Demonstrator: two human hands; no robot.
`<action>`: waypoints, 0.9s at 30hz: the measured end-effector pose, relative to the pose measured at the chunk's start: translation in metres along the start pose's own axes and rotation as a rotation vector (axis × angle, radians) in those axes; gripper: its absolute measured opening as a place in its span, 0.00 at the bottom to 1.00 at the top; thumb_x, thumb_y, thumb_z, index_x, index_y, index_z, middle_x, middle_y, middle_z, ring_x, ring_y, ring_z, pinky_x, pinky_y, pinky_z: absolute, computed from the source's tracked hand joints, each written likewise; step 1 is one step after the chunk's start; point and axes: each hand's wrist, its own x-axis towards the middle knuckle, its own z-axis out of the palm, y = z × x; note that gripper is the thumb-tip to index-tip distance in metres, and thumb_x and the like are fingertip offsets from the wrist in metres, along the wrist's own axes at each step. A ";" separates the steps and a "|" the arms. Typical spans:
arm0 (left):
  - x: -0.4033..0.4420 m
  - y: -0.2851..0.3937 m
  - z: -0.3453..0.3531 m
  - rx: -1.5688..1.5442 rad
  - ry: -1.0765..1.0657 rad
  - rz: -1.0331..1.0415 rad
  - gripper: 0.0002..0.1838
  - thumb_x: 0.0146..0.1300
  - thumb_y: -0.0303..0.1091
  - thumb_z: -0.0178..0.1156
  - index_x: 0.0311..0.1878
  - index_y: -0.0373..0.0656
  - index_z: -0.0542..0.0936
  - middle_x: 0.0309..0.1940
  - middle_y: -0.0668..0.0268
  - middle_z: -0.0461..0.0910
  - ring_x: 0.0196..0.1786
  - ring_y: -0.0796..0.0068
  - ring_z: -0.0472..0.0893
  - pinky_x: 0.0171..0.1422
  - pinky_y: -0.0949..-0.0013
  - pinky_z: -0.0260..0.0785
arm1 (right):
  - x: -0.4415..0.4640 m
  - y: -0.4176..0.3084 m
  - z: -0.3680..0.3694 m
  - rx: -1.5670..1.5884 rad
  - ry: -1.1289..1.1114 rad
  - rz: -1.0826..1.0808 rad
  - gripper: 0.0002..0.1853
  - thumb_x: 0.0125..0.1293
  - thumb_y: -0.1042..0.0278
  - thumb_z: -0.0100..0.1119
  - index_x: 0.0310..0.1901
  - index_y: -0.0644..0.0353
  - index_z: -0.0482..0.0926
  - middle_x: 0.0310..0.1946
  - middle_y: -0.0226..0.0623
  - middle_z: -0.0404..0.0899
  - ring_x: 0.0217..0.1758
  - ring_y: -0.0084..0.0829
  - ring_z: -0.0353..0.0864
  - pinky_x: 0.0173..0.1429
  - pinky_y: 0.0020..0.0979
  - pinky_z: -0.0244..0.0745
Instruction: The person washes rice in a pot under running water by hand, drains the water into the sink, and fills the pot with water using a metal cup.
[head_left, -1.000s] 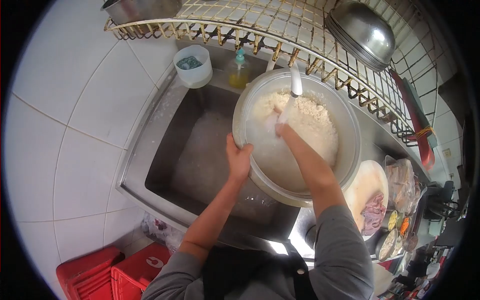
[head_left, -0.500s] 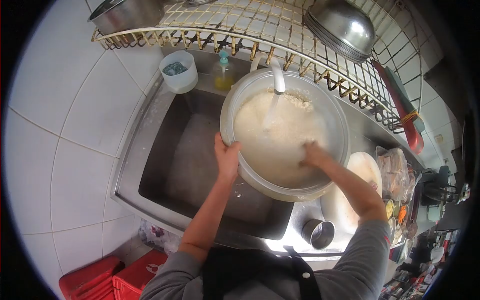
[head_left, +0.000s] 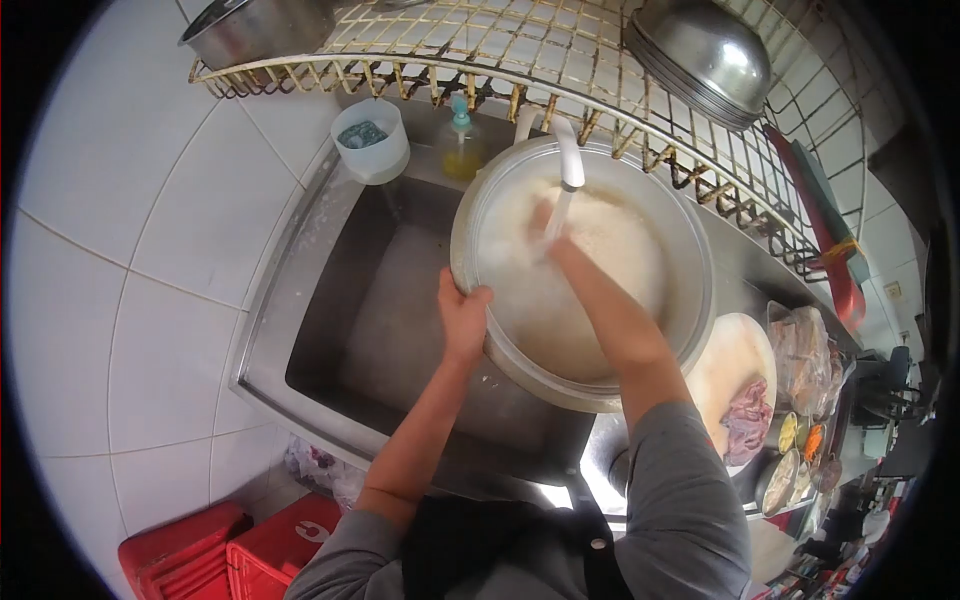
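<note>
Over the sink's (head_left: pixel 385 320) corner we have the pot (head_left: pixel 688 270), pale grain (head_left: pixel 622 238) in cloudy water. Our left hand (head_left: pixel 465 318) grips its rim; our right hand (head_left: pixel 547 226) has swept leftward under the tap (head_left: pixel 570 165), into the stream, clenched or loose we cannot tell.

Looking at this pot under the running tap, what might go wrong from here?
The pot juts over the sink, so it might tip if the left hand slips. With the tap running, it may overflow. The right hand could splash cloudy water toward the nearby meat.
</note>
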 end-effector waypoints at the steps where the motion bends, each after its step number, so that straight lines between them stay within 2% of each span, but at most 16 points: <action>1: -0.001 0.004 0.002 -0.005 -0.009 0.001 0.23 0.49 0.21 0.52 0.52 0.34 0.68 0.44 0.60 0.75 0.46 0.71 0.75 0.53 0.69 0.68 | -0.020 -0.012 0.007 0.041 -0.001 -0.061 0.30 0.59 0.60 0.55 0.64 0.56 0.65 0.64 0.50 0.62 0.62 0.45 0.71 0.61 0.45 0.68; 3: -0.005 0.015 0.005 0.054 0.025 -0.064 0.23 0.49 0.21 0.53 0.53 0.35 0.68 0.44 0.60 0.75 0.45 0.71 0.75 0.53 0.69 0.67 | -0.060 -0.027 0.012 0.123 -0.002 -0.182 0.33 0.57 0.64 0.55 0.67 0.54 0.62 0.69 0.51 0.55 0.61 0.48 0.71 0.61 0.46 0.67; 5: -0.002 0.004 0.001 0.017 0.020 -0.075 0.24 0.49 0.21 0.53 0.53 0.34 0.68 0.44 0.59 0.74 0.46 0.71 0.75 0.53 0.69 0.67 | -0.116 -0.057 -0.049 0.091 -0.377 -0.185 0.40 0.52 0.70 0.58 0.69 0.58 0.58 0.72 0.53 0.43 0.70 0.58 0.56 0.68 0.47 0.60; 7: 0.000 0.002 0.001 -0.021 0.014 -0.086 0.24 0.48 0.21 0.53 0.53 0.33 0.68 0.44 0.58 0.74 0.46 0.71 0.75 0.53 0.68 0.67 | -0.144 -0.027 -0.029 -0.176 -0.412 -0.377 0.40 0.51 0.69 0.60 0.69 0.53 0.59 0.73 0.53 0.43 0.71 0.59 0.53 0.70 0.46 0.58; 9: -0.001 0.005 0.003 -0.057 0.025 -0.065 0.24 0.48 0.21 0.53 0.53 0.32 0.67 0.44 0.58 0.74 0.46 0.70 0.75 0.53 0.68 0.67 | -0.188 -0.035 -0.083 -0.190 -0.583 -0.309 0.39 0.50 0.68 0.61 0.68 0.49 0.62 0.72 0.52 0.45 0.72 0.57 0.53 0.71 0.45 0.58; 11: 0.000 0.006 0.002 -0.035 0.016 -0.067 0.24 0.48 0.21 0.53 0.53 0.32 0.67 0.44 0.57 0.74 0.45 0.70 0.75 0.53 0.69 0.68 | -0.201 -0.006 -0.100 -0.218 -0.728 -0.276 0.38 0.49 0.65 0.64 0.66 0.46 0.66 0.72 0.52 0.44 0.72 0.55 0.52 0.72 0.43 0.57; 13: 0.001 0.007 0.001 -0.009 0.011 -0.068 0.24 0.48 0.21 0.53 0.53 0.32 0.67 0.44 0.57 0.74 0.45 0.70 0.76 0.53 0.69 0.68 | -0.206 0.025 -0.109 -0.411 -0.732 -0.197 0.38 0.48 0.64 0.67 0.65 0.50 0.68 0.69 0.53 0.53 0.70 0.53 0.59 0.70 0.43 0.60; 15: 0.001 0.008 0.001 0.047 -0.004 -0.087 0.25 0.48 0.21 0.53 0.53 0.32 0.67 0.43 0.58 0.75 0.45 0.70 0.76 0.53 0.69 0.68 | -0.185 0.064 -0.109 -0.439 -0.732 -0.109 0.40 0.45 0.61 0.69 0.64 0.54 0.68 0.64 0.53 0.64 0.66 0.51 0.65 0.68 0.42 0.62; 17: 0.002 0.008 0.002 0.052 -0.005 -0.076 0.24 0.48 0.21 0.53 0.53 0.32 0.67 0.43 0.58 0.75 0.44 0.70 0.76 0.53 0.69 0.68 | -0.144 0.083 -0.120 -0.433 -0.846 0.029 0.38 0.43 0.56 0.70 0.59 0.58 0.72 0.55 0.53 0.73 0.60 0.49 0.72 0.66 0.41 0.66; 19: 0.001 0.009 0.002 0.063 0.002 -0.064 0.24 0.48 0.21 0.53 0.52 0.32 0.67 0.43 0.58 0.75 0.44 0.70 0.76 0.52 0.69 0.68 | -0.085 0.157 -0.069 -0.386 -0.598 -0.062 0.31 0.42 0.54 0.70 0.50 0.60 0.79 0.50 0.48 0.78 0.57 0.46 0.75 0.62 0.40 0.69; 20: -0.001 0.012 0.004 0.047 0.007 -0.044 0.23 0.48 0.21 0.53 0.51 0.33 0.68 0.43 0.58 0.75 0.44 0.70 0.76 0.52 0.69 0.67 | -0.069 0.150 -0.071 -0.354 -0.458 0.019 0.28 0.43 0.55 0.68 0.46 0.62 0.81 0.48 0.46 0.80 0.55 0.45 0.76 0.60 0.41 0.70; 22: -0.003 0.014 0.009 0.036 0.013 -0.026 0.22 0.48 0.22 0.53 0.51 0.33 0.68 0.42 0.58 0.75 0.44 0.71 0.76 0.52 0.69 0.67 | -0.043 0.122 -0.061 -0.397 -0.238 0.020 0.21 0.45 0.57 0.65 0.40 0.62 0.83 0.42 0.45 0.82 0.49 0.43 0.80 0.54 0.41 0.73; 23: -0.002 0.015 0.011 0.071 0.031 -0.019 0.22 0.48 0.21 0.53 0.50 0.33 0.68 0.42 0.59 0.75 0.44 0.71 0.76 0.52 0.69 0.67 | -0.027 0.111 -0.052 -0.474 -0.153 -0.066 0.17 0.47 0.58 0.63 0.36 0.60 0.84 0.38 0.46 0.83 0.45 0.42 0.82 0.51 0.40 0.75; 25: -0.001 0.011 0.009 0.111 0.058 -0.012 0.21 0.48 0.21 0.53 0.50 0.33 0.68 0.42 0.59 0.75 0.44 0.71 0.75 0.52 0.69 0.67 | 0.035 0.139 0.019 -0.442 -0.065 -0.070 0.16 0.54 0.59 0.57 0.37 0.62 0.84 0.38 0.44 0.83 0.44 0.41 0.82 0.48 0.37 0.76; 27: 0.001 0.002 0.004 0.054 0.015 0.005 0.22 0.48 0.21 0.53 0.50 0.33 0.68 0.42 0.59 0.75 0.44 0.72 0.75 0.52 0.69 0.67 | 0.020 0.075 -0.001 -0.433 0.007 -0.071 0.14 0.56 0.62 0.53 0.37 0.62 0.84 0.37 0.44 0.83 0.43 0.41 0.82 0.46 0.38 0.76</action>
